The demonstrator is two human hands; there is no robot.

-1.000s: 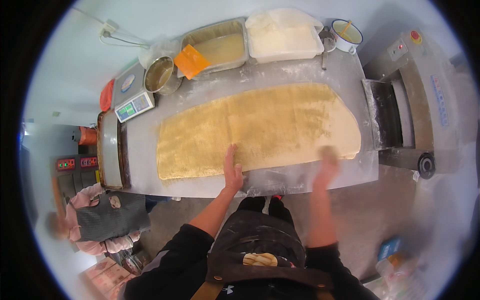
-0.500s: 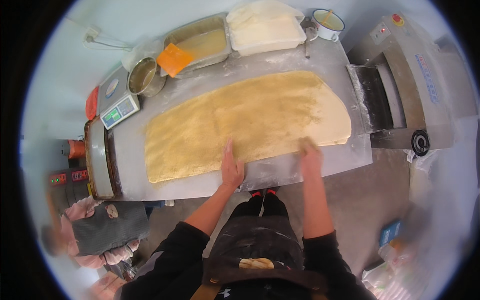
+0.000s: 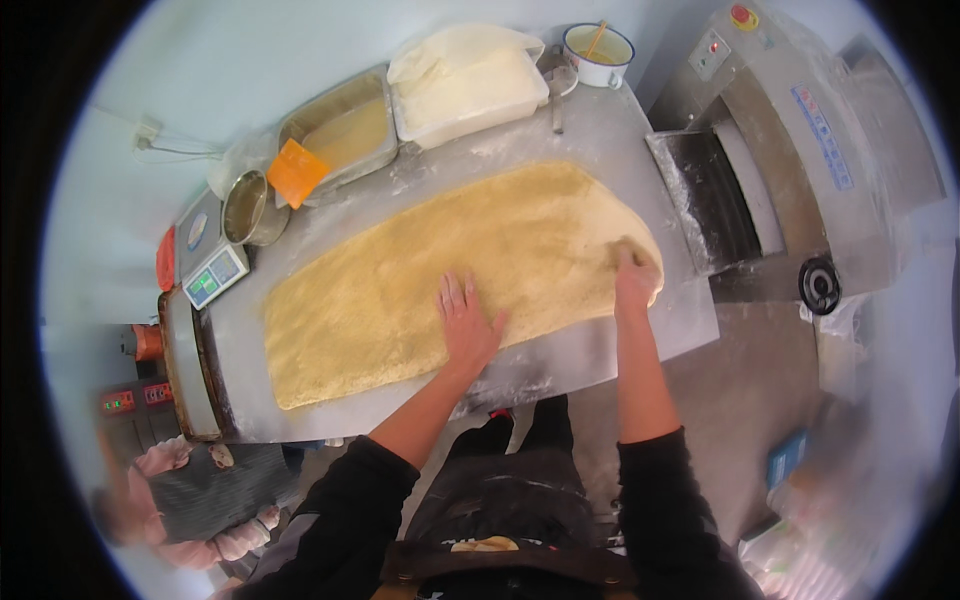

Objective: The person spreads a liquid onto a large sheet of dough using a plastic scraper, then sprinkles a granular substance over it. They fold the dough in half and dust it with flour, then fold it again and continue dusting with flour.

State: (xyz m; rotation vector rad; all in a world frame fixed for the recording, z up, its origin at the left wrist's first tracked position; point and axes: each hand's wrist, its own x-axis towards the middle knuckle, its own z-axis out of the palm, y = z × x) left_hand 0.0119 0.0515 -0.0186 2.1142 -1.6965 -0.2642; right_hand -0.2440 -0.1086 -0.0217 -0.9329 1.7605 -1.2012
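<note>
A long sheet of yellow dough (image 3: 420,280) lies spread over a floured metal table (image 3: 560,365). My left hand (image 3: 467,322) rests flat on the sheet near its front edge, fingers apart. My right hand (image 3: 634,278) presses on the dough's right end, close to its rounded corner; its fingers are curled down and I cannot tell whether they pinch the dough.
At the table's back stand a metal tray (image 3: 345,125) with an orange scraper (image 3: 295,172), a white covered tub (image 3: 470,75), a round pan (image 3: 250,210), a cup (image 3: 598,42) and a scale (image 3: 215,275). A dough sheeter machine (image 3: 790,160) stands to the right. Another person (image 3: 190,490) is at the lower left.
Both hands have slid from the dough's front edge further onto the sheet. The right hand went out to the right end. The view has shifted.
</note>
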